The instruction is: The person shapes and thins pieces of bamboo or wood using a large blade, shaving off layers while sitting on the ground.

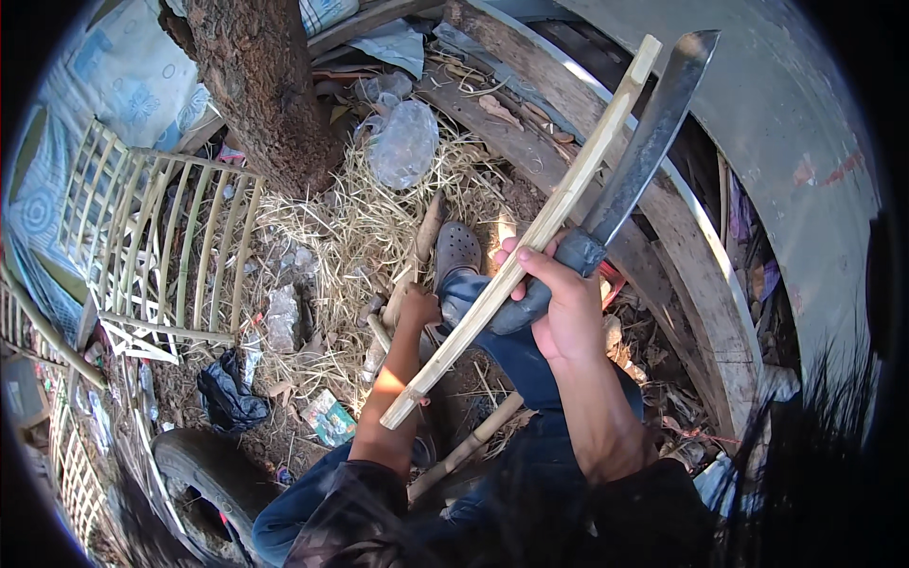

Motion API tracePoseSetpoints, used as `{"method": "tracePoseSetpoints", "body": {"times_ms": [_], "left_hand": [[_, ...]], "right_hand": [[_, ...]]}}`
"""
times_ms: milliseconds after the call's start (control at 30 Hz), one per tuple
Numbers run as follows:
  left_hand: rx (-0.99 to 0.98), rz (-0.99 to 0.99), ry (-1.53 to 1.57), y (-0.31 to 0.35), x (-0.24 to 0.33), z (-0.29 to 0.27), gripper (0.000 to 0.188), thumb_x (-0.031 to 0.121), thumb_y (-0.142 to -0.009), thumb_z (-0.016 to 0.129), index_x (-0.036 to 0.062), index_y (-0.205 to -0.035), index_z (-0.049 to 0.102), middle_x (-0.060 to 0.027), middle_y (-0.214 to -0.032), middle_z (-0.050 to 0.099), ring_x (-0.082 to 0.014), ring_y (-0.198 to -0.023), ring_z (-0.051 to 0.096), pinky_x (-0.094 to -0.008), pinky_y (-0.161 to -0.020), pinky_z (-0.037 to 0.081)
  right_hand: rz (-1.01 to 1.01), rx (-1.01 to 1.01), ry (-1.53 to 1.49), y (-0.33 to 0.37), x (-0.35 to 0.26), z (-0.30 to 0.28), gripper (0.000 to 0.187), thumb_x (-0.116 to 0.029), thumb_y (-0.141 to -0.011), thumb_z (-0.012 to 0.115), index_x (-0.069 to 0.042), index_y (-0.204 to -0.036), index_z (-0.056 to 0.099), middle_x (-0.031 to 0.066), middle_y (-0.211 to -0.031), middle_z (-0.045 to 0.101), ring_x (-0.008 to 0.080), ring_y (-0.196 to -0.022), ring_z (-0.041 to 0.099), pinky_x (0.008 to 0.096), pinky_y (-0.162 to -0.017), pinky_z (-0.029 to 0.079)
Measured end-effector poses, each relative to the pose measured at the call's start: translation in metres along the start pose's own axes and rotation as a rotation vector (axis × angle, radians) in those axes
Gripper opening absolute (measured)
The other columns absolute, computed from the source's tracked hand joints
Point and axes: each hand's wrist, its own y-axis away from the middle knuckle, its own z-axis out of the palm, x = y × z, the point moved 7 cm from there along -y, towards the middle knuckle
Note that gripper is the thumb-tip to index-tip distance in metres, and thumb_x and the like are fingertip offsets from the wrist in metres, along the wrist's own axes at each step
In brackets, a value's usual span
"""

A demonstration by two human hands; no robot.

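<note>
My right hand (559,293) is closed around the dark handle of a machete (644,142), its broad blade slanting up to the right. The same hand pins a long, pale split-wood strip (530,237) beside the blade between thumb and fingers. That strip runs diagonally across the view, its lower end in front of my left forearm. Lower down, near my shoe, my left hand (418,308) is closed at a tapered wooden stick (425,232) standing up from the straw. Its fingertips are hidden.
A tree trunk (256,95) rises at the far left beside a slatted bamboo rack (175,246). Old planks (663,256) curve along the right. A tyre (213,483), a black plastic bag (230,393) and a stone block (283,319) lie left of my legs. My grey clog (458,249) rests on straw.
</note>
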Motion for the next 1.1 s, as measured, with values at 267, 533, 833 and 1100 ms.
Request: {"method": "tracePoseSetpoints", "body": {"times_ms": [267,533,833,1100], "left_hand": [[0.31,0.013,0.51,0.013,-0.077,0.041,0.051,0.034,-0.088,0.063,-0.0042,-0.104,0.034,-0.0163,-0.093,0.052,-0.0233,-0.079,0.054,-0.0325,-0.073,0.045],[0.313,0.146,0.613,0.048,0.002,0.07,0.072,0.036,-0.089,0.062,-0.007,-0.131,0.022,-0.0131,-0.102,0.048,-0.0213,-0.094,0.05,-0.0321,-0.084,0.04],[-0.012,0.185,0.453,0.035,0.008,0.04,0.074,0.036,-0.09,0.059,0.0004,-0.14,0.018,-0.015,-0.116,0.051,-0.0227,-0.107,0.05,-0.0358,-0.094,0.037],[-0.65,0.198,1.104,0.129,0.079,-0.089,0.079,0.052,-0.088,0.055,0.0062,-0.144,0.022,-0.0184,-0.131,0.05,-0.0298,-0.122,0.048,-0.0431,-0.101,0.036]], "right_hand": [[-0.022,-0.064,0.069,0.007,0.0,0.032,0.013,0.002,-0.078,0.062,-0.003,-0.08,0.05,0.0218,-0.088,0.064,0.0168,-0.059,0.055,0.0284,-0.058,0.047],[-0.045,0.007,0.06,0.005,-0.012,-0.005,0.017,0.003,-0.078,0.065,-0.005,-0.074,0.05,0.0187,-0.089,0.068,0.022,-0.079,0.068,0.0273,-0.054,0.048],[-0.035,-0.055,0.083,0.001,-0.003,0.007,0.016,0.002,-0.078,0.065,-0.004,-0.079,0.049,0.0206,-0.09,0.066,0.026,-0.082,0.068,0.0284,-0.055,0.048],[-0.009,-0.074,0.207,0.0,0.02,0.002,0.011,0.002,-0.079,0.065,-0.002,-0.076,0.055,0.018,-0.088,0.068,0.023,-0.081,0.069,0.0277,-0.054,0.047]]}}
